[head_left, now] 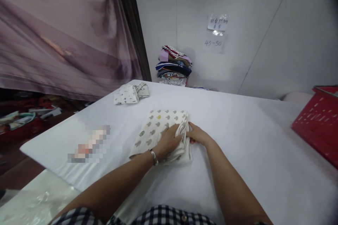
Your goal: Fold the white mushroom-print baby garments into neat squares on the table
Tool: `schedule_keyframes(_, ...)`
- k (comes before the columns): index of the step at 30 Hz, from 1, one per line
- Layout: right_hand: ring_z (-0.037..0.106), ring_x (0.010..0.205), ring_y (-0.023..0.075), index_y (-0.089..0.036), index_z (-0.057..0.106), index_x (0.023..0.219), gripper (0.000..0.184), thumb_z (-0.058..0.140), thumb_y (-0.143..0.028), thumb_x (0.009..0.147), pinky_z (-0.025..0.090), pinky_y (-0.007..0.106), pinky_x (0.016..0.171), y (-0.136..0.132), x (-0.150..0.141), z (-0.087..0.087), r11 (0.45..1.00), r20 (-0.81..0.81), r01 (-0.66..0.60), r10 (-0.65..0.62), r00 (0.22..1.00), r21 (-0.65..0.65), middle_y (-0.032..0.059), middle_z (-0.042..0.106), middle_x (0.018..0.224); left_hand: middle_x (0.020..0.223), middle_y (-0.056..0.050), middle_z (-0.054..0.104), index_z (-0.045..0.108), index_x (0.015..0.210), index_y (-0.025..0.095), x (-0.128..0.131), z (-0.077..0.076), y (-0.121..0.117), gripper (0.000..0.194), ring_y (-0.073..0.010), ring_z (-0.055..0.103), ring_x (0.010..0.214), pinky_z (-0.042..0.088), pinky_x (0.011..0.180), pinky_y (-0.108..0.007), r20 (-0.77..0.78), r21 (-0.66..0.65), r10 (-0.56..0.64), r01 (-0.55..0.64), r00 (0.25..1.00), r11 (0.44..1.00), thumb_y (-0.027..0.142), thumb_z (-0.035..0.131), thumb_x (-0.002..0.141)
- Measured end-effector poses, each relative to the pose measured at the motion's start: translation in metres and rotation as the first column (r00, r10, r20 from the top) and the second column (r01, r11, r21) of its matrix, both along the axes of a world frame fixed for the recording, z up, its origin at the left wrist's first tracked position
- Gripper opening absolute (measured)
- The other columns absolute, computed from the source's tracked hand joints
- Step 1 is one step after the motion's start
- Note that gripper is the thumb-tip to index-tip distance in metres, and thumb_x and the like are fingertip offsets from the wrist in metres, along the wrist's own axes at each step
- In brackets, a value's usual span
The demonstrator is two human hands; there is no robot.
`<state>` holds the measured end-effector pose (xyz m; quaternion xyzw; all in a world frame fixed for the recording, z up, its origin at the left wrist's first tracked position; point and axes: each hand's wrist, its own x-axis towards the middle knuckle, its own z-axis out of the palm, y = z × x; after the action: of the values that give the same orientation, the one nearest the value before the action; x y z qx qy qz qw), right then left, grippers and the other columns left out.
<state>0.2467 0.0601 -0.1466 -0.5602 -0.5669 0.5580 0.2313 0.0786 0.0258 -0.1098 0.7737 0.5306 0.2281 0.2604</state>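
A folded cream cloth point(153, 126) with small grey prints, plus a few yellow and green ones, lies on the white-covered table in front of me. My left hand point(168, 143), with a silver bracelet at the wrist, rests on top of it, fingers stretched toward the bunched layers on its right side. At that right edge, my right hand point(196, 134) has its fingers closed on the layered folds. Some of its fingertips are hidden by the cloth. Farther back on the left lies a second folded white cloth point(126, 95) with small dark prints.
A white sheet point(250, 140) covers the table. A red plastic basket point(317, 123) stands at the right. Beyond the far edge rises a stack of folded fabrics point(174, 66). A blurred-out item point(88, 146) lies at left. A mauve curtain point(66, 35) hangs along the left side.
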Motion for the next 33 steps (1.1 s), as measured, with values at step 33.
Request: schedule_keyframes(33, 0.053, 0.051, 0.013, -0.019, 0.032, 0.136, 0.062, 0.052, -0.022, 0.077, 0.041, 0.021, 0.042, 0.01, -0.024, -0.006, 0.891, -0.315, 0.451, -0.442, 0.84, -0.047, -0.0028, 0.054, 0.059, 0.129, -0.005, 0.052, 0.049, 0.124, 0.02, -0.003, -0.024, 0.008, 0.046, -0.0208, 0.041, 0.121, 0.021, 0.107, -0.038, 0.01, -0.016, 0.077, -0.077, 0.997, 0.997, 0.021, 0.036, 0.081)
